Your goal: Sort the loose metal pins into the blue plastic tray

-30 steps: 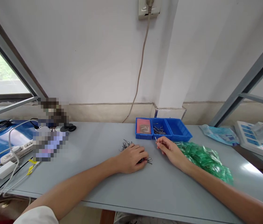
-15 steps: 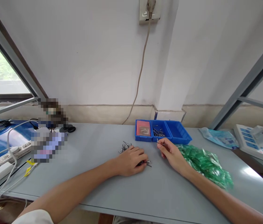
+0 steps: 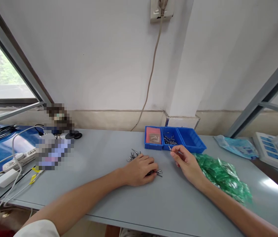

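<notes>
The left hand (image 3: pixel 141 170) lies palm down over a pile of thin metal pins (image 3: pixel 133 155), which pokes out beyond it and to its right; whether it grips any, I cannot tell. The right hand (image 3: pixel 185 163) pinches a single metal pin (image 3: pixel 170 148) at its fingertips. Green plastic packaging (image 3: pixel 224 177) lies just right of that hand; just beyond sits a blue three-compartment tray (image 3: pixel 189 137).

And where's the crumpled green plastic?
In the head view, the crumpled green plastic lies on the grey tabletop, right of the right hand, in front of the blue three-compartment tray.
</notes>
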Action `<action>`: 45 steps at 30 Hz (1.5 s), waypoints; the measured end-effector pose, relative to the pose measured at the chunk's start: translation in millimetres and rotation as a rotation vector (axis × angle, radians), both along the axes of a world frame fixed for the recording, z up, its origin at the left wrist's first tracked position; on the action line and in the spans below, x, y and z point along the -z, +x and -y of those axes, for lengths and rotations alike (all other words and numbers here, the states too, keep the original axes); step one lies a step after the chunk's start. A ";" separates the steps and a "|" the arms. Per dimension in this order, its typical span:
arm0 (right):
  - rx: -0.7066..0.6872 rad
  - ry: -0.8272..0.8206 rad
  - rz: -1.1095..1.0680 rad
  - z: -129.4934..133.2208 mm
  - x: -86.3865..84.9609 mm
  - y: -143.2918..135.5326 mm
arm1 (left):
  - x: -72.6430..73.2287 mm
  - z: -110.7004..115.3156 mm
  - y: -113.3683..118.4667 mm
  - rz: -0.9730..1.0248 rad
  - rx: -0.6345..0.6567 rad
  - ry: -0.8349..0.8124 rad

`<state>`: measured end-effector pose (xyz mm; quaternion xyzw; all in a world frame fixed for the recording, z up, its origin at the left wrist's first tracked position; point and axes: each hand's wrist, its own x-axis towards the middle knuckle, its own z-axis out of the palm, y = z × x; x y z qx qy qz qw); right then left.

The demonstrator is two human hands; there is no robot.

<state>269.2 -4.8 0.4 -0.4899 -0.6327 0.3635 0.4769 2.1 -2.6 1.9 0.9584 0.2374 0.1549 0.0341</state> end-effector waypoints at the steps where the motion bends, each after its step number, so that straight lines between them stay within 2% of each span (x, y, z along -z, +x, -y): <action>1: 0.002 -0.019 -0.014 0.2 -1.3 -0.6 | 0.1 -0.1 0.0 -0.001 -0.001 0.001; 13: -0.031 -0.169 -0.212 2.6 -4.7 -0.6 | -0.2 -0.4 0.0 -0.003 -0.002 -0.006; 21: 0.018 -0.081 -0.054 2.3 -2.8 0.5 | 0.4 -0.1 0.0 -0.004 -0.005 -0.004; 45: 0.058 0.041 0.097 2.1 2.0 1.9 | 0.0 -0.2 -0.4 0.003 -0.006 -0.012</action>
